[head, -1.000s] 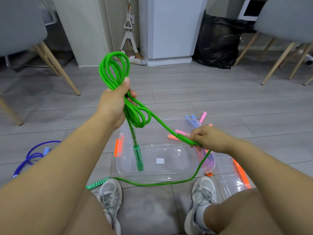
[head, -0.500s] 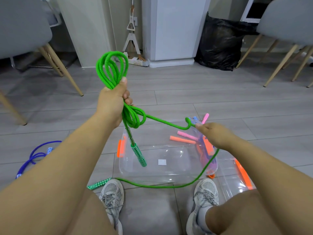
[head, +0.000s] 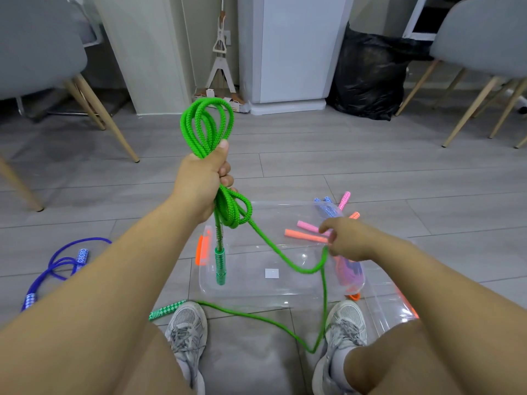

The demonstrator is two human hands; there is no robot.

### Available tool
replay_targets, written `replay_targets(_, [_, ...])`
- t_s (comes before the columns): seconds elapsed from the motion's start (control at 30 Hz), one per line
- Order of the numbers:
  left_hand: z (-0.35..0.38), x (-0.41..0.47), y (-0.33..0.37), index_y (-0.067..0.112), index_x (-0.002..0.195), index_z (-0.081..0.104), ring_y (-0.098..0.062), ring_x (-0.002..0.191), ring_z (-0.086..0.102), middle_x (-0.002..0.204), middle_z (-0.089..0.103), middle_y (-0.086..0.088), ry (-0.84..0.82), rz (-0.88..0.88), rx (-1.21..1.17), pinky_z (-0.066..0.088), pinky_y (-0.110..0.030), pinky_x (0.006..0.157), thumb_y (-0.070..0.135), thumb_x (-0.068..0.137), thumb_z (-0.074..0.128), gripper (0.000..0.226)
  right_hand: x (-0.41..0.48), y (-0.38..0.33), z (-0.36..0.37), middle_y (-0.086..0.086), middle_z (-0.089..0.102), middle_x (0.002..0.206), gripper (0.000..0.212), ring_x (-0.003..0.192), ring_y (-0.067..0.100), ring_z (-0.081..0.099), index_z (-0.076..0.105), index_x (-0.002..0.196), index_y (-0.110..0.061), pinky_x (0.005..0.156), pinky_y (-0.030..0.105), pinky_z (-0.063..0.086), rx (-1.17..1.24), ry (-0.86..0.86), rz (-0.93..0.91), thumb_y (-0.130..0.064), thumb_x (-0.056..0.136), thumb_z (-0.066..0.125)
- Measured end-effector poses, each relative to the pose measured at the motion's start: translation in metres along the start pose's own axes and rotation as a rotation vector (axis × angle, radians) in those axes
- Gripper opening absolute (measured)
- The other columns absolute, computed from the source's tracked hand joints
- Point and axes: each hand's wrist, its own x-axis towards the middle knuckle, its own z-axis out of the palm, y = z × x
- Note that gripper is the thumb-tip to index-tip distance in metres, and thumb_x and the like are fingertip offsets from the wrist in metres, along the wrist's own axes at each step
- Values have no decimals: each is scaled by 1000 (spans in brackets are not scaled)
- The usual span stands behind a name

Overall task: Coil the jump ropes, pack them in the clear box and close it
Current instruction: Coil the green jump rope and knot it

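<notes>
My left hand (head: 204, 181) grips a coiled bundle of the green jump rope (head: 206, 124), raised over the floor. Loops stand above the fist, and one green handle (head: 221, 266) dangles below it. A slack strand sags across to my right hand (head: 349, 239), whose curled fingers hold it over the right end of the clear box (head: 256, 283). From there the rope drops to the floor, ending in the other green handle (head: 166, 309). Pink, orange and blue ropes (head: 349, 270) lie in the box's right end. The clear lid (head: 390, 303) lies to the right.
A blue jump rope (head: 65, 260) lies on the floor at the left. My two shoes (head: 186, 329) sit in front of the box. Grey chairs stand at both sides. A black bag (head: 368, 72), a white cabinet and a mop stand at the back.
The strand between my hands was stretched and now sags. My right hand dropped slightly, and the trailing rope on the floor shifted toward my right shoe.
</notes>
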Motion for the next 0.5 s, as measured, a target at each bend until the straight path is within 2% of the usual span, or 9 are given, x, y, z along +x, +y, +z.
replay_targets(0.07, [5, -2, 0, 22, 69, 33, -8, 39, 30, 48, 31, 7, -20, -2, -17, 37, -21, 47, 27, 98, 48, 33, -4, -13, -1, -4, 56, 121, 53, 102, 18, 54, 48, 129, -24, 81, 26, 45, 131, -45, -103, 0, 82, 46])
replay_targets(0.13, [10, -2, 0, 22, 70, 33, -9, 40, 30, 49, 31, 7, -28, -4, -28, 35, -22, 49, 26, 98, 48, 32, -9, -30, -3, -6, 55, 120, 55, 114, 16, 53, 48, 130, -23, 89, 24, 45, 375, -71, -194, 4, 82, 43])
replay_targets(0.2, [12, -1, -1, 22, 69, 33, -9, 41, 30, 49, 31, 7, -32, 5, -43, 29, -28, 54, 25, 98, 49, 33, -17, -47, -4, -8, 56, 122, 54, 118, 12, 51, 49, 131, -22, 88, 20, 45, 612, -168, -252, -1, 81, 50])
replay_targets(0.23, [13, 0, -1, 21, 69, 33, -9, 41, 30, 49, 31, 7, -33, 12, -55, 27, -29, 55, 25, 98, 49, 33, -21, -53, -3, -9, 55, 126, 55, 117, 9, 50, 46, 133, -23, 84, 16, 42, 655, -235, -279, -7, 82, 55])
replay_targets(0.3, [15, 0, -1, 21, 70, 34, -9, 41, 31, 49, 31, 7, -29, 19, -81, 27, -29, 56, 24, 98, 49, 32, -28, -62, 4, -9, 50, 134, 61, 122, 6, 43, 34, 142, -25, 92, 16, 36, 604, -352, -334, -18, 87, 60])
replay_targets(0.37, [16, 0, 0, 20, 72, 34, -8, 40, 32, 48, 32, 7, -19, 24, -105, 29, -26, 53, 24, 98, 48, 30, -32, -68, 18, -9, 45, 139, 73, 128, 6, 37, 23, 146, -29, 103, 22, 32, 509, -360, -370, -29, 86, 64])
replay_targets(0.43, [17, -1, 1, 20, 72, 35, -8, 41, 34, 47, 33, 7, -12, 29, -136, 31, -25, 53, 24, 99, 47, 30, -33, -75, 32, -10, 46, 138, 77, 128, 8, 40, 23, 145, -33, 105, 25, 34, 510, -302, -393, -34, 82, 69])
replay_targets(0.5, [18, -1, 0, 20, 72, 36, -8, 42, 35, 48, 34, 7, -14, 33, -163, 33, -29, 58, 24, 99, 47, 29, -31, -84, 41, -9, 50, 131, 71, 120, 11, 47, 32, 138, -36, 100, 27, 40, 555, -230, -400, -38, 79, 71])
